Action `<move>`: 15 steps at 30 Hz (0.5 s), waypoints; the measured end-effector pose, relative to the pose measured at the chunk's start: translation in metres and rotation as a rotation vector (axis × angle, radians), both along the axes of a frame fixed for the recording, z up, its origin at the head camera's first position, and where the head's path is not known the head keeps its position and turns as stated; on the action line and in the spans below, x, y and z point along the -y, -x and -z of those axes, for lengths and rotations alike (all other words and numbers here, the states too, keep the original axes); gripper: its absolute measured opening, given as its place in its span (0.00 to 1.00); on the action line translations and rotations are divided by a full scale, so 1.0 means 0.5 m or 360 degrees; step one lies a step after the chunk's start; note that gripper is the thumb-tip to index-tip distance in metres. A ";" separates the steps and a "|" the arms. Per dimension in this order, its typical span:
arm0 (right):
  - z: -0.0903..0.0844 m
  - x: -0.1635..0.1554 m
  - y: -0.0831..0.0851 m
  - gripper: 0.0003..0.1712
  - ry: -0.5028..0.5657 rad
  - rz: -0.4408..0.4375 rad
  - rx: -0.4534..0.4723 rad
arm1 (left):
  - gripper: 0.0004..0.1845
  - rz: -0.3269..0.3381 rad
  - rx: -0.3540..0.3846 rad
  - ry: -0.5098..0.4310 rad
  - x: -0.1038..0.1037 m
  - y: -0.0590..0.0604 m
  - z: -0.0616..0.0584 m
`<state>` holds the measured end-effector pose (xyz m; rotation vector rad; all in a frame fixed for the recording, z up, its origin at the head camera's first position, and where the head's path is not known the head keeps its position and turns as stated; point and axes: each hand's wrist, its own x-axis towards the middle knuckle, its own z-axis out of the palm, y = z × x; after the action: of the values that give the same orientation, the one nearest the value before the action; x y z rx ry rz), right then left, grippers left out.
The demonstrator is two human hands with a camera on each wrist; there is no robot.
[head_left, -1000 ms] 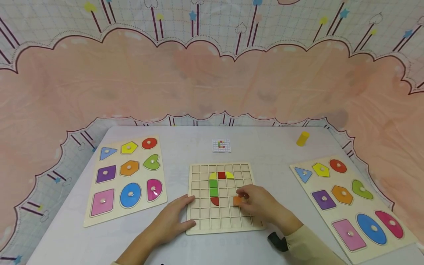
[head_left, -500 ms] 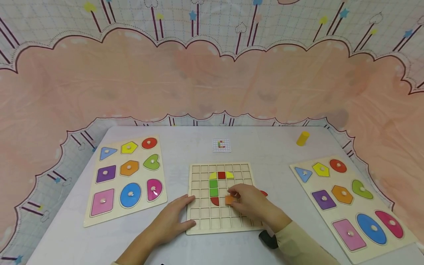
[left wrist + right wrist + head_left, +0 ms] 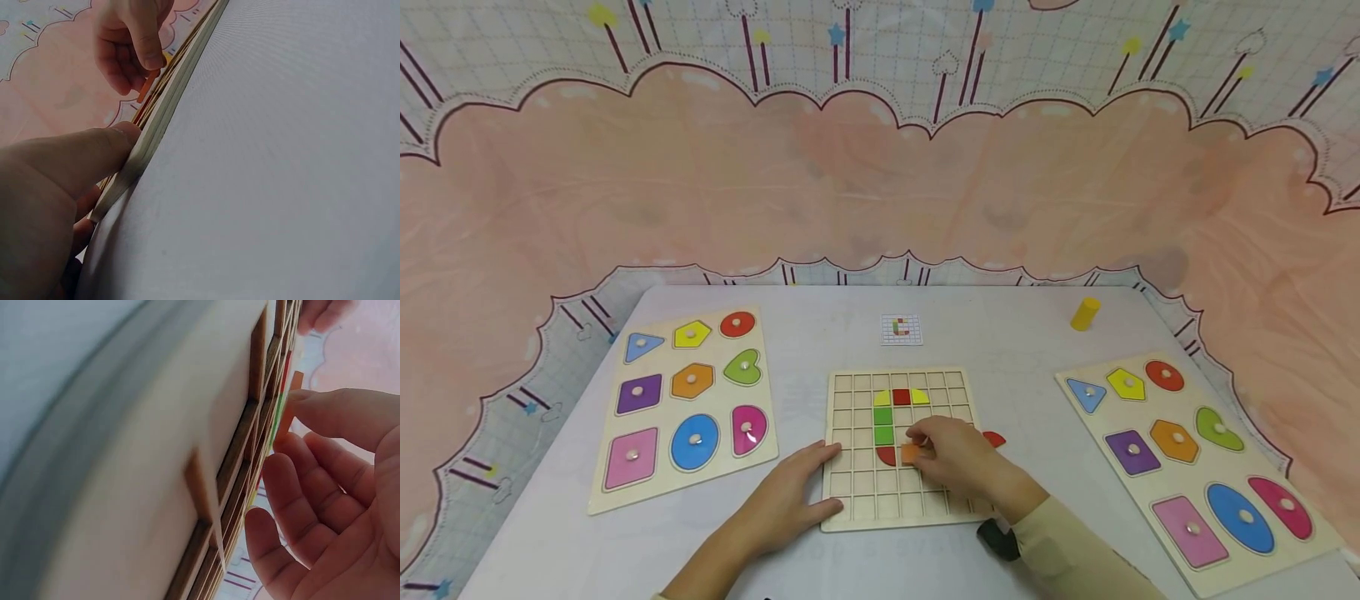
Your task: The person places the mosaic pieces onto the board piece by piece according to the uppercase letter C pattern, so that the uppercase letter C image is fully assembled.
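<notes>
In the head view, a wooden grid board (image 3: 855,486) lies mid-table. My left hand (image 3: 790,498) rests at its left edge, fingers and thumb spread against the rim. Between thumb and fingers, my right hand (image 3: 966,458) pinches an orange square tile (image 3: 910,454), just right of a red quarter-round tile (image 3: 887,456) set in the grid. The right wrist view shows the orange tile (image 3: 289,409) tilted at the board's surface; whether it sits in a cell cannot be told. Green tiles (image 3: 883,426), a red square (image 3: 902,397) and yellow quarter-rounds (image 3: 920,397) also sit in cells.
A small pattern card (image 3: 901,330) lies behind the board. Shape puzzle boards flank it, one left (image 3: 677,450) and one right (image 3: 1138,492). A loose red quarter-round piece (image 3: 995,438) is by the board's right edge. A yellow cylinder (image 3: 1086,314) stands at the back right.
My right hand has moved left across the board with the orange tile, up beside the red quarter-round tile. A red piece at the board's right has come into sight. The left hand stays put.
</notes>
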<state>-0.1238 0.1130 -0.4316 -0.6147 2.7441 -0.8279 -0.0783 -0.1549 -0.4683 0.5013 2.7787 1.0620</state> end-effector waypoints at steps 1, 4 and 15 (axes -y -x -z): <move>0.000 0.001 0.000 0.16 -0.0007 0.0003 0.0005 | 0.37 0.0002 -0.0003 0.0001 0.000 0.000 0.000; 0.000 0.005 0.001 0.17 -0.0031 0.0006 0.0012 | 0.37 0.0006 -0.0015 0.0000 0.001 0.000 0.000; 0.005 0.015 0.006 0.17 -0.0111 -0.0001 -0.0001 | 0.37 0.0009 -0.0022 -0.0005 0.001 0.000 0.001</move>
<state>-0.1268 0.1057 -0.4340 -0.6025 2.7601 -0.7286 -0.0782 -0.1554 -0.4686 0.5182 2.7862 1.0656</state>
